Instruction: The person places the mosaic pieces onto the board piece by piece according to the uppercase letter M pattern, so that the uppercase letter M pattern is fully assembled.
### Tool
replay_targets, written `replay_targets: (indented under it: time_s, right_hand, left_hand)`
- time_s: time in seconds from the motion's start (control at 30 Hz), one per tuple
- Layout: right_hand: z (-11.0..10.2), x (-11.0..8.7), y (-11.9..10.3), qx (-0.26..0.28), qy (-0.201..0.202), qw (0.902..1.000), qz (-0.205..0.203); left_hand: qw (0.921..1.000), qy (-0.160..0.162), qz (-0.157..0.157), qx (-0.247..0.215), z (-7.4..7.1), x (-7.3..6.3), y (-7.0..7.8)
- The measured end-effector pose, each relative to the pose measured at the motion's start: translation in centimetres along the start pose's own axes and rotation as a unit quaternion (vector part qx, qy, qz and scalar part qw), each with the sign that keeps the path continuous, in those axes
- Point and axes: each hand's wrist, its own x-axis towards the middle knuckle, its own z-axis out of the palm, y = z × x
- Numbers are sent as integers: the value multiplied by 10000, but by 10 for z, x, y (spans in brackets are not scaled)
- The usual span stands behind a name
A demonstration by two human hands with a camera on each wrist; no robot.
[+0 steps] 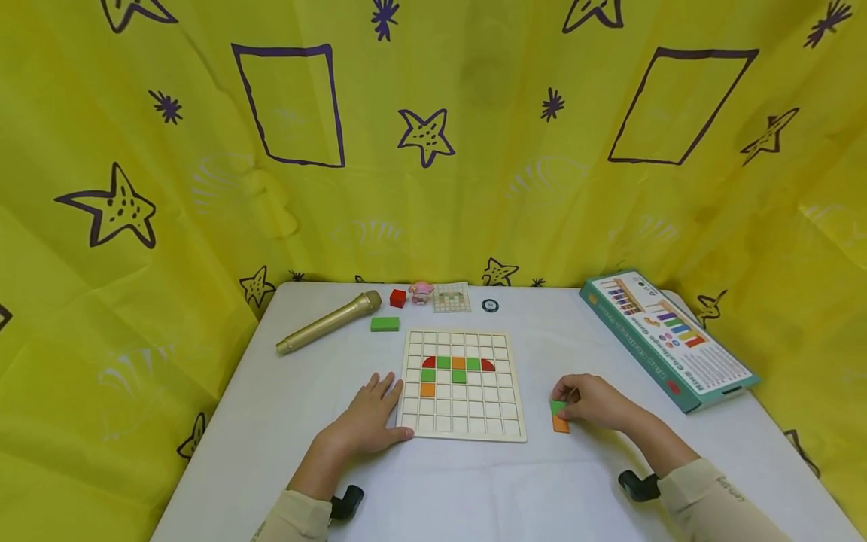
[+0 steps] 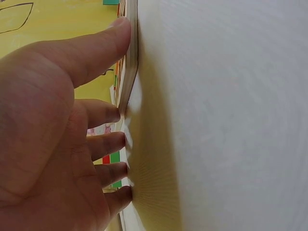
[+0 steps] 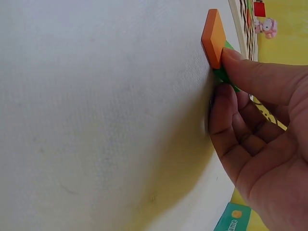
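Note:
A cream grid board (image 1: pixel 484 414) lies on the table, with red, green and orange tiles set in its upper cells. At its left edge my left hand (image 1: pixel 366 418) rests with fingers spread, the thumb (image 2: pixel 108 45) against the near corner. My right hand (image 1: pixel 596 401), right of the board, pinches a green tile (image 1: pixel 558 407) between thumb and fingers. An orange tile (image 1: pixel 561 424) lies against the green one on its near side. In the right wrist view, the thumb (image 3: pixel 236 55) covers part of the green tile and overlaps the orange tile's edge.
Behind the board are a pattern card (image 1: pixel 452 298), a pink figurine (image 1: pixel 421 292), a red cube (image 1: pixel 397 299) and a round dark-rimmed token (image 1: pixel 491 306). A green block (image 1: pixel 384 324) and a gold microphone (image 1: pixel 328 324) lie back left. A game box (image 1: pixel 670 339) occupies the right side.

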Motion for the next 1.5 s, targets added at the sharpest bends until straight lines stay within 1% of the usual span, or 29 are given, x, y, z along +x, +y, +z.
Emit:
replay_targets:
  time_s: [0.17, 0.27, 0.37, 0.47, 0.7, 0.9, 1.0, 1.17, 1.4, 1.5]
  right_hand:
    - [-3, 1, 2, 95, -50, 9999, 53]
    - [-6, 3, 4, 181, -134, 9997, -3]
    - [-9, 5, 4, 245, -217, 9995, 37]
    - [-10, 11, 3, 254, -212, 9994, 108]
    - [-10, 33, -8, 324, -84, 9993, 176]
    - [-8, 52, -19, 360, -64, 9993, 101]
    - [-6, 59, -24, 371, -80, 9992, 99]
    - [-2, 70, -32, 491, -154, 9984, 227]
    - [3, 84, -47, 650, -259, 9975, 111]
    - [6, 88, -53, 681, -325, 9971, 120]
  left_hand:
    - [10000, -16, -32, 39, 0, 0, 0]
    - [10000, 12, -24, 20, -1, 0, 0]
    - [10000, 0, -45, 43, -1, 0, 1]
    - [10000, -8, -48, 57, -1, 0, 1]
    - [9999, -8, -66, 77, 0, 0, 0]
    - [9999, -14, -106, 101, 2, 1, 0]
    - [9999, -18, -134, 93, 2, 0, 1]
    - [9998, -1, -164, 78, 2, 0, 2]
    - [9998, -11, -175, 36, 1, -1, 2]
    - [9999, -8, -157, 20, 0, -1, 2]
